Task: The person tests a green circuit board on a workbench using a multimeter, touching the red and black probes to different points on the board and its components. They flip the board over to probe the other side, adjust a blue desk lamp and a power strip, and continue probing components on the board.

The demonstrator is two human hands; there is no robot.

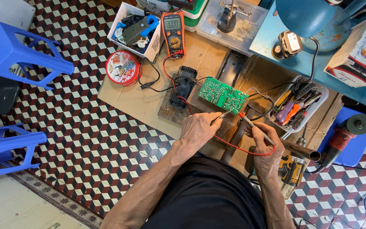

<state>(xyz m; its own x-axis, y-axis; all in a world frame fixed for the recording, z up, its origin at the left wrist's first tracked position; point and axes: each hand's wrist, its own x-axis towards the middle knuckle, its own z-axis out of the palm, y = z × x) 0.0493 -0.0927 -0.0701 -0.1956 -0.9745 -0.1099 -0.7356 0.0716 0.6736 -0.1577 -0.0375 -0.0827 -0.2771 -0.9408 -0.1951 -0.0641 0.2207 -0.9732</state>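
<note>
A green circuit board (222,93) lies on a wooden block over cardboard on the floor. My left hand (198,129) grips a thin probe whose tip touches the board's near edge. A red-tipped probe (255,126) sits in my right hand (267,146), its tip at the board's near right corner, and a red lead loops beneath my hands. An orange and black multimeter (173,33) lies beyond the board, wired to the probes. A black plastic casing (183,85) rests just left of the board.
A round red tin (122,67) and a white box of parts (137,30) sit at the left. A tray of screwdrivers (296,108) and an angle grinder (343,138) lie right. Two blue stools (18,51) stand on the patterned tiles at left. A blue lamp (306,17) stands above.
</note>
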